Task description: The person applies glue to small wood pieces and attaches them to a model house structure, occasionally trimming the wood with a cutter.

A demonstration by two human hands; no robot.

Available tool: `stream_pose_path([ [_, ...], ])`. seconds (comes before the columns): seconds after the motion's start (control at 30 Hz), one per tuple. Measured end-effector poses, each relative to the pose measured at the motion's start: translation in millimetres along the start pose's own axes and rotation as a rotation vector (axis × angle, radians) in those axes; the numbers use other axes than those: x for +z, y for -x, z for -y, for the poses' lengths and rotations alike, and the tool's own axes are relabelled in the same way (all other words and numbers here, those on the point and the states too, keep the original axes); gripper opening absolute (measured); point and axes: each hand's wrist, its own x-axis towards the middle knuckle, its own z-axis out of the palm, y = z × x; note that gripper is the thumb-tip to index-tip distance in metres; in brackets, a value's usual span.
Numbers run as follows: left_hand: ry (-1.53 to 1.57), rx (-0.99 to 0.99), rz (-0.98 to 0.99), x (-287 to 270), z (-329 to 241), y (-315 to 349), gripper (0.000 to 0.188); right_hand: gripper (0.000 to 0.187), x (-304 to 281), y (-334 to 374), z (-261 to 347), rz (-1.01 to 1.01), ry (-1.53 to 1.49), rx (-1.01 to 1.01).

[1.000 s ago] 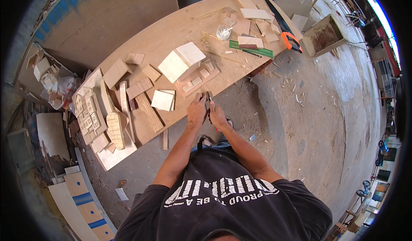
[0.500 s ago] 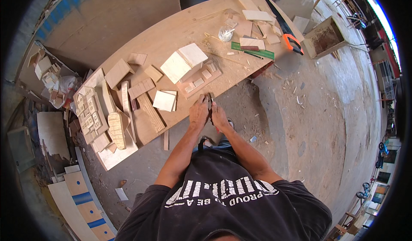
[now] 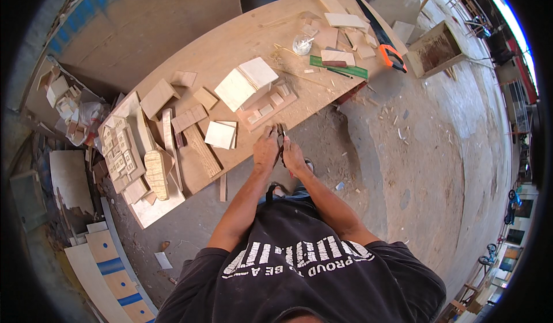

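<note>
Just off the front edge of the workbench, my two hands are close together. My right hand (image 3: 294, 158) is closed around a red-handled metal tool that looks like pliers (image 3: 281, 130); its dark head points toward the bench and a bit of red shows below the fist. Beside it, my left hand (image 3: 265, 149) has its fingers bent and pressed together at the tool's head; what they pinch is too small to make out. Right ahead on the bench stands a small wooden model house (image 3: 246, 84) with a pale pitched roof, on a wooden base (image 3: 275, 107) with little blocks.
Thin square wood pieces (image 3: 220, 135) lie left of my hands on the plywood bench (image 3: 230, 52). Farther left are a carved wooden panel (image 3: 121, 156) and several offcuts. A glass jar (image 3: 302, 45), green ruler (image 3: 351, 69) and orange-handled saw (image 3: 393, 58) lie toward the right end.
My hands have shifted very slightly at the bench edge, still together around the tool. Things on the bench stay in place.
</note>
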Motion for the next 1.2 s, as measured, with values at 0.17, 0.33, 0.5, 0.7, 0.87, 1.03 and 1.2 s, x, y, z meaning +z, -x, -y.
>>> stream_pose_path([
  [0.17, 0.046, 0.041, -0.046, -6, -2, 0, 0.045, 0.068, 1, 1, -2, -0.024, 0.002, -0.032],
  [0.33, -0.023, 0.057, 0.032, -4, 1, -2, 0.042, 0.066, 9, -2, -7, -0.05, -0.009, -0.082],
  [0.5, -0.033, 0.049, 0.073, -9, -4, -5, 0.033, 0.066, 12, 6, 1, -0.137, 0.055, -0.114],
  [0.7, -0.043, 0.048, 0.09, -8, -2, -5, 0.03, 0.065, 15, 5, 1, -0.089, 0.033, -0.072],
  [0.87, -0.004, 0.017, 0.039, -4, -1, -3, 0.032, 0.068, 10, 3, 1, -0.131, 0.068, -0.08],
  [1.03, 0.077, -0.061, -0.074, 0, -4, -2, 0.027, 0.069, 10, 1, -2, -0.08, 0.077, -0.056],
  [1.2, 0.157, -0.245, -0.159, -1, -17, -10, 0.019, 0.072, 10, -6, -11, 0.0, -0.055, 0.042],
])
